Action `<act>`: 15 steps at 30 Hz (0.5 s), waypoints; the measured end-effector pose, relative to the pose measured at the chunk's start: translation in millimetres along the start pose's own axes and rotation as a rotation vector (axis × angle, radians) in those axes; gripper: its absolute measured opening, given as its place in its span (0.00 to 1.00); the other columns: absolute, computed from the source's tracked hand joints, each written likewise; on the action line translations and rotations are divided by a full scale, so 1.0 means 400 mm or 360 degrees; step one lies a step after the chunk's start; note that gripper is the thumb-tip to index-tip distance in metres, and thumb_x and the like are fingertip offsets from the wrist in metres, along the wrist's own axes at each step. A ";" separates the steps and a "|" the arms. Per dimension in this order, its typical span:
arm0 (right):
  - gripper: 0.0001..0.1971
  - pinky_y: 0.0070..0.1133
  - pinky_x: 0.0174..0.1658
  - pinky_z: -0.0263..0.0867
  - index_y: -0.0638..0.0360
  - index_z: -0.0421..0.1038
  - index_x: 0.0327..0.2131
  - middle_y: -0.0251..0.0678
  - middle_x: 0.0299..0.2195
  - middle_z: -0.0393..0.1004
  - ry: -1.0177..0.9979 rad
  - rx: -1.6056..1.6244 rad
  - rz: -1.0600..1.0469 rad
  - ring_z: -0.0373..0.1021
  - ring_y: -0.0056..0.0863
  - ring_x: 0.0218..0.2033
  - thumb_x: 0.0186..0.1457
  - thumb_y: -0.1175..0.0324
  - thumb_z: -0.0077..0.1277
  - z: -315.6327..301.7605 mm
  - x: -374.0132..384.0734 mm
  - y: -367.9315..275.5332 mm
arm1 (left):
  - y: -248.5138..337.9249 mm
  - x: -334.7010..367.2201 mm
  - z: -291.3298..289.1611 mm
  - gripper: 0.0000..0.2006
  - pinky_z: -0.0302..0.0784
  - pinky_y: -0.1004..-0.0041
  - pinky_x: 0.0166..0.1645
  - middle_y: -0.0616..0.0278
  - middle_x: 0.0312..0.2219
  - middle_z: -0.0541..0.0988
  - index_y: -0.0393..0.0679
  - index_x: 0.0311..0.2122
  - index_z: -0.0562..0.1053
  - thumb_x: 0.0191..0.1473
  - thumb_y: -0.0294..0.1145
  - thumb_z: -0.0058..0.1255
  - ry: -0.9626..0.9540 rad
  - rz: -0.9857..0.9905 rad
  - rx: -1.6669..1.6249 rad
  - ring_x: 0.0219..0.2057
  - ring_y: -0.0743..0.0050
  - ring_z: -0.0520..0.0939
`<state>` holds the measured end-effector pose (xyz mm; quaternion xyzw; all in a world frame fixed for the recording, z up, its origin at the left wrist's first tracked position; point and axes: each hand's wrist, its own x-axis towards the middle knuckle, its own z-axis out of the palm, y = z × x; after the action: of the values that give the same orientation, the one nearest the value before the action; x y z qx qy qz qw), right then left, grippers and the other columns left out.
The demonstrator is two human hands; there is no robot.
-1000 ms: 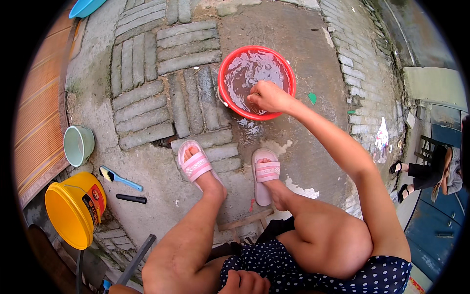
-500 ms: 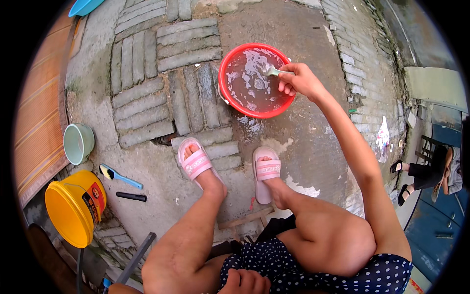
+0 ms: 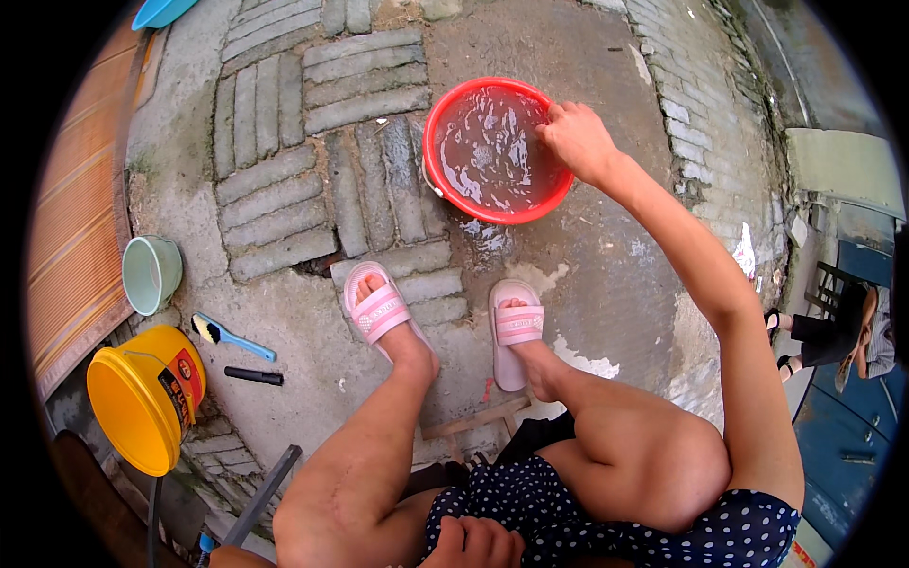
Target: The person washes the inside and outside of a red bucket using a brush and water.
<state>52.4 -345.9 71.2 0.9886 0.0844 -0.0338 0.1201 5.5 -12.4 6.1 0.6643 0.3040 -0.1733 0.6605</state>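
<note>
1. A mat (image 3: 85, 227) is edging concrete (image 3: 289, 317) bearing a yellow bucket (image 3: 131, 412), tub (image 3: 151, 275) and brush (image 3: 235, 339).
2. Left hand (image 3: 478, 543) is resting on dotted cloth (image 3: 525, 506); its grip's state I cannot tell.
3. Red bucket (image 3: 502, 218) is standing on damp ground (image 3: 488, 242).
4. Right hand (image 3: 578, 140) is covering its right rim; its grip, too, I cannot tell.
5. A person (image 3: 822, 336) is showing by blue doors (image 3: 835, 431).

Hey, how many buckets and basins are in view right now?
4: a red one at the right hand, a yellow one at lower left, a pale green one just above that, and a blue one, cut off, at top left.
</note>
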 end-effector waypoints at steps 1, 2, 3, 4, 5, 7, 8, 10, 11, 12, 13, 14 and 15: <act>0.05 0.34 0.33 0.68 0.55 0.75 0.24 0.41 0.26 0.74 -0.0235 0.0094 0.0119 0.72 0.38 0.32 0.42 0.71 0.48 0.003 -0.012 -0.019 | 0.002 -0.001 -0.001 0.27 0.47 0.77 0.61 0.69 0.59 0.56 0.42 0.60 0.53 0.59 0.44 0.37 0.0004 -0.0004 0.0024 0.58 0.77 0.57; 0.06 0.34 0.32 0.68 0.56 0.75 0.23 0.42 0.25 0.75 -0.0471 0.0188 0.0237 0.73 0.39 0.31 0.42 0.72 0.48 0.007 -0.023 -0.040 | 0.002 -0.001 -0.002 0.27 0.47 0.77 0.61 0.69 0.59 0.56 0.42 0.60 0.53 0.59 0.44 0.37 0.0006 -0.0005 0.0026 0.58 0.77 0.57; 0.06 0.34 0.32 0.68 0.56 0.75 0.23 0.42 0.25 0.75 -0.0471 0.0185 0.0237 0.73 0.39 0.31 0.42 0.72 0.48 0.008 -0.035 -0.061 | 0.002 -0.002 -0.001 0.27 0.48 0.77 0.61 0.69 0.59 0.56 0.42 0.60 0.53 0.59 0.44 0.37 0.0013 0.0003 0.0018 0.58 0.77 0.58; 0.07 0.35 0.32 0.68 0.56 0.75 0.24 0.44 0.25 0.75 -0.0592 0.0411 0.0300 0.73 0.41 0.30 0.42 0.72 0.47 0.009 -0.045 -0.084 | 0.002 -0.003 0.001 0.27 0.48 0.78 0.61 0.69 0.58 0.57 0.43 0.60 0.53 0.59 0.44 0.37 0.0018 0.0011 0.0011 0.57 0.77 0.58; 0.07 0.35 0.32 0.68 0.56 0.75 0.25 0.45 0.25 0.76 -0.0711 0.0638 0.0361 0.73 0.42 0.29 0.43 0.72 0.46 0.010 -0.051 -0.104 | 0.003 -0.004 0.000 0.27 0.48 0.78 0.61 0.69 0.58 0.57 0.43 0.60 0.53 0.59 0.44 0.37 0.0016 0.0010 0.0008 0.57 0.77 0.58; 0.08 0.35 0.32 0.68 0.56 0.75 0.25 0.46 0.26 0.75 -0.0717 0.0795 0.0347 0.73 0.42 0.30 0.43 0.72 0.45 -0.005 -0.037 -0.145 | 0.010 -0.007 0.001 0.26 0.48 0.78 0.61 0.70 0.58 0.57 0.43 0.60 0.54 0.60 0.44 0.37 -0.0042 -0.0048 -0.0057 0.57 0.78 0.58; 0.08 0.35 0.32 0.68 0.54 0.75 0.25 0.45 0.25 0.75 -0.0634 0.0877 0.0320 0.73 0.43 0.30 0.43 0.73 0.45 -0.007 -0.026 -0.168 | 0.010 -0.009 0.004 0.26 0.48 0.78 0.61 0.70 0.58 0.57 0.43 0.60 0.54 0.60 0.44 0.37 -0.0043 -0.0048 -0.0058 0.57 0.78 0.58; 0.07 0.35 0.32 0.68 0.54 0.75 0.25 0.45 0.25 0.75 -0.0566 0.0814 0.0252 0.73 0.42 0.30 0.43 0.72 0.46 -0.002 0.013 -0.204 | 0.010 -0.011 0.008 0.26 0.48 0.78 0.61 0.69 0.58 0.57 0.42 0.59 0.54 0.60 0.43 0.37 0.0033 -0.0006 -0.0030 0.57 0.78 0.58; 0.07 0.34 0.32 0.68 0.55 0.75 0.25 0.45 0.25 0.75 -0.0491 0.0812 0.0194 0.73 0.42 0.31 0.42 0.72 0.46 0.000 0.030 -0.212 | 0.005 -0.010 0.010 0.26 0.48 0.78 0.61 0.69 0.58 0.57 0.42 0.59 0.54 0.60 0.43 0.37 0.0031 -0.0004 -0.0030 0.57 0.78 0.58; 0.07 0.34 0.32 0.68 0.55 0.75 0.25 0.45 0.25 0.75 -0.0488 0.0816 0.0193 0.73 0.42 0.31 0.42 0.72 0.46 0.002 0.047 -0.219 | -0.001 -0.007 0.011 0.24 0.50 0.77 0.59 0.67 0.55 0.60 0.43 0.56 0.58 0.59 0.45 0.37 0.0066 0.0047 0.0012 0.55 0.76 0.60; 0.06 0.33 0.32 0.69 0.56 0.75 0.24 0.46 0.26 0.74 -0.0298 0.0735 0.0175 0.73 0.41 0.31 0.42 0.72 0.46 0.004 0.066 -0.221 | -0.006 -0.004 0.009 0.23 0.52 0.75 0.58 0.65 0.52 0.64 0.43 0.53 0.61 0.58 0.47 0.37 0.0102 0.0099 0.0054 0.53 0.73 0.63; 0.06 0.33 0.32 0.69 0.57 0.75 0.24 0.46 0.27 0.74 -0.0109 0.0653 0.0158 0.73 0.41 0.32 0.42 0.72 0.47 0.004 0.080 -0.218 | -0.010 -0.001 0.006 0.23 0.52 0.75 0.58 0.65 0.52 0.64 0.43 0.53 0.61 0.58 0.47 0.37 0.0105 0.0102 0.0057 0.53 0.73 0.63; 0.06 0.33 0.32 0.69 0.57 0.75 0.24 0.46 0.27 0.74 -0.0110 0.0659 0.0156 0.73 0.41 0.32 0.42 0.72 0.47 0.016 0.090 -0.209 | -0.011 0.001 0.004 0.23 0.52 0.75 0.58 0.65 0.52 0.64 0.43 0.53 0.61 0.58 0.47 0.37 0.0104 0.0092 0.0049 0.53 0.73 0.63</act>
<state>72.9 -261.7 42.3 0.9933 0.0233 -0.0783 -0.0812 3.2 -14.1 2.2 0.6882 0.3033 -0.1370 0.6447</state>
